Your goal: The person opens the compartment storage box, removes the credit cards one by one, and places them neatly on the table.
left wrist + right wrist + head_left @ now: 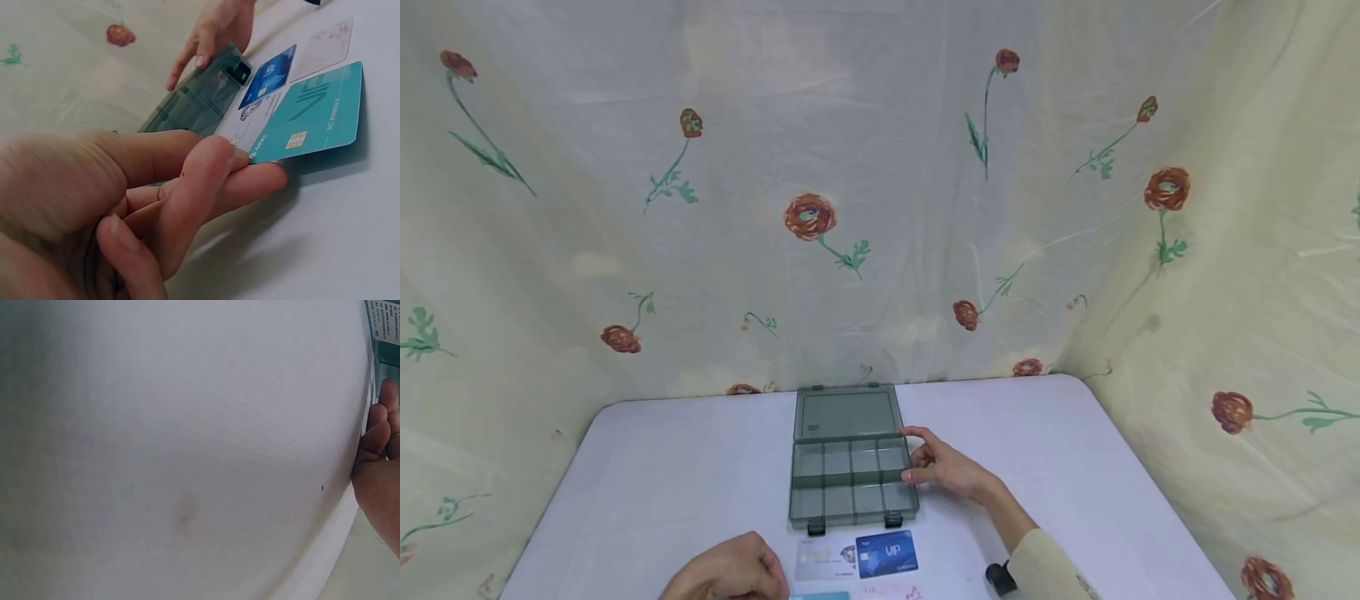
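My left hand (169, 181) pinches one edge of a teal VIP card (325, 109) between thumb and fingers. In the head view that hand is low, left of the other cards. Farther back lies a grey-green, see-through compartment box (838, 479), its lid (850, 414) folded back flat. Beside the box's right side is my right hand (951, 468), with the index finger reaching to the lid's hinge line and the thumb at the right wall. In front of the box are a blue VIP card (886, 555) and a pale grey VIP card (820, 560).
A pale card with a pink pattern (891, 592) shows at the bottom edge. The white tabletop (692, 475) spreads around the box. A flower-printed curtain (880, 167) hangs behind and at both sides. A black strap (1000, 577) circles the right wrist.
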